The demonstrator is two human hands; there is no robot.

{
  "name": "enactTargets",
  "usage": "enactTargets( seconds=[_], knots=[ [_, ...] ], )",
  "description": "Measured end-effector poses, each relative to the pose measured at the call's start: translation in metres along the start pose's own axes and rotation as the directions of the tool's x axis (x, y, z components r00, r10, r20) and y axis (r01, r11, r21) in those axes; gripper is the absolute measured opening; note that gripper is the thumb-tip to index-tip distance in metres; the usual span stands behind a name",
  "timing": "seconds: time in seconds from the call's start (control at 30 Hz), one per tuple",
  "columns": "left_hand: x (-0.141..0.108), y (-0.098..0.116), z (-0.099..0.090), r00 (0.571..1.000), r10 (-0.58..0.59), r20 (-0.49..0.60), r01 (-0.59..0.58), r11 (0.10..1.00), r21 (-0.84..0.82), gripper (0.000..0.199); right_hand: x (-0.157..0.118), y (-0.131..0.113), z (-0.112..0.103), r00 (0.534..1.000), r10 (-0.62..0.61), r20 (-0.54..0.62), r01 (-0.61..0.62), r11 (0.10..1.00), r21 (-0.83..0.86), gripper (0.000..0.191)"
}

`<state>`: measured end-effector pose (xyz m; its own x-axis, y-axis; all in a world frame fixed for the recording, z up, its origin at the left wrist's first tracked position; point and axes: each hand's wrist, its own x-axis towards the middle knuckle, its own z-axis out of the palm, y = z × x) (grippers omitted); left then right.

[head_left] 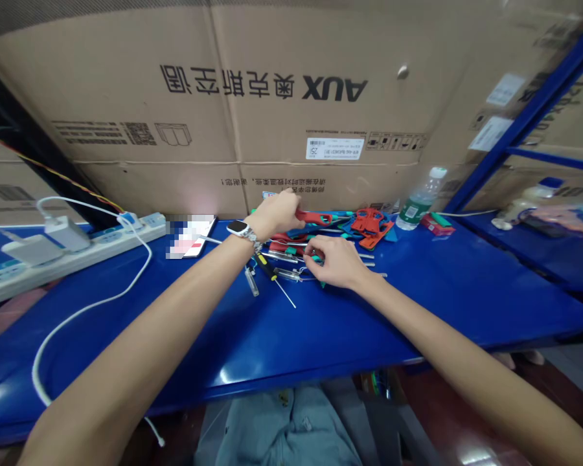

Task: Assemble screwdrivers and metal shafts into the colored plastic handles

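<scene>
My left hand, with a watch on the wrist, reaches to the back of a tool pile. Its fingers are closed at the end of a red-handled tool, whose kind I cannot tell. Nearer to me, my right hand is curled low over the pile with thumb and fingertips together. What they hold, if anything, is hidden. Beside the hands lie red and green handles and metal shafts. A yellow-and-black screwdriver points towards me, next to small clear-handled tools. Red scissors-like tools lie to the right.
The blue table backs onto a large cardboard box. On the left are a power strip with chargers, a white cable and a partly blurred phone. A water bottle and red box stand right.
</scene>
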<state>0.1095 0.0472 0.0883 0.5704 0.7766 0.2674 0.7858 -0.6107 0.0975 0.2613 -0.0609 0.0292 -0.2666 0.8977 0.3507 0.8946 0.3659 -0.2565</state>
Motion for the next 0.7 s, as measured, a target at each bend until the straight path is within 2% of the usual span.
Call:
enactTargets(
  seconds=[0.13, 0.23, 0.37, 0.47, 0.57, 0.7],
  knots=[
    [-0.034, -0.033, -0.026, 0.989, 0.087, -0.12, -0.098, 0.991, -0.086, 0.028, 0.009, -0.024, 0.011, 0.999, 0.006, 0.049, -0.007, 1.0, 0.027, 0.02],
    [-0.074, -0.053, -0.036, 0.973, 0.059, -0.223, -0.11, 0.969, -0.22, 0.028, 0.019, -0.041, 0.022, 0.995, 0.01, 0.102, -0.013, 0.999, 0.031, 0.023],
    [-0.126, -0.07, -0.027, 0.927, -0.069, -0.368, -0.097, 0.906, -0.413, 0.032, 0.033, -0.055, 0.033, 0.991, 0.032, 0.133, -0.032, 0.999, -0.001, 0.024],
    [-0.151, -0.076, -0.012, 0.918, -0.137, -0.371, -0.083, 0.849, -0.521, 0.036, 0.038, -0.06, 0.036, 0.985, 0.068, 0.158, -0.06, 0.997, -0.052, 0.02],
    [-0.161, -0.076, -0.003, 0.921, -0.192, -0.34, -0.054, 0.799, -0.599, 0.038, 0.038, -0.063, 0.036, 0.981, 0.083, 0.174, -0.066, 0.993, -0.1, 0.023],
    [-0.163, -0.07, -0.002, 0.93, -0.184, -0.318, -0.064, 0.771, -0.633, 0.036, 0.037, -0.06, 0.034, 0.976, 0.104, 0.19, -0.087, 0.992, -0.093, 0.023]
  ],
)
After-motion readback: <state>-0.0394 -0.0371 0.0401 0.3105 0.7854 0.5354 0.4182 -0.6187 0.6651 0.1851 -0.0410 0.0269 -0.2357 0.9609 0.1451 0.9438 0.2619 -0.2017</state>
